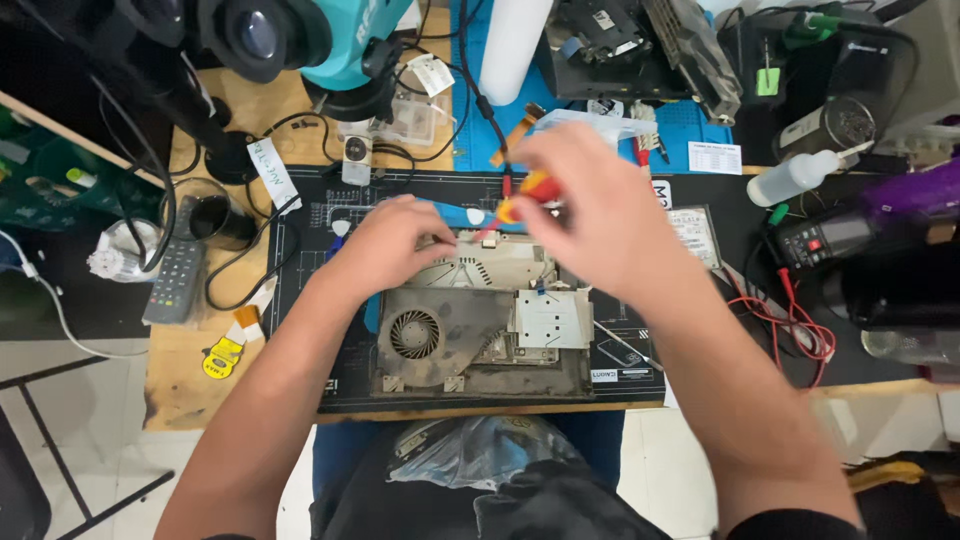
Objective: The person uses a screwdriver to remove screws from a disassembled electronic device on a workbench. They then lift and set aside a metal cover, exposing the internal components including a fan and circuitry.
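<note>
An opened, dusty electronic device (482, 330) with a round fan (414, 334) and a metal shield plate (552, 318) lies on a black work mat (300, 300). My left hand (385, 245) rests on the device's far left edge, fingers pressing on the pale inner cover (480, 268). My right hand (590, 205) grips a red and yellow screwdriver (520, 195), its tip pointing down at the device's far edge. The right hand is blurred.
A teal microscope (300, 45) hangs over the far left. A multimeter (835, 240) with red leads (800, 325) sits right, beside a white squeeze bottle (795, 178). A remote-like keypad (175, 280) and cables lie left. A plastic bag (480, 450) sits in my lap.
</note>
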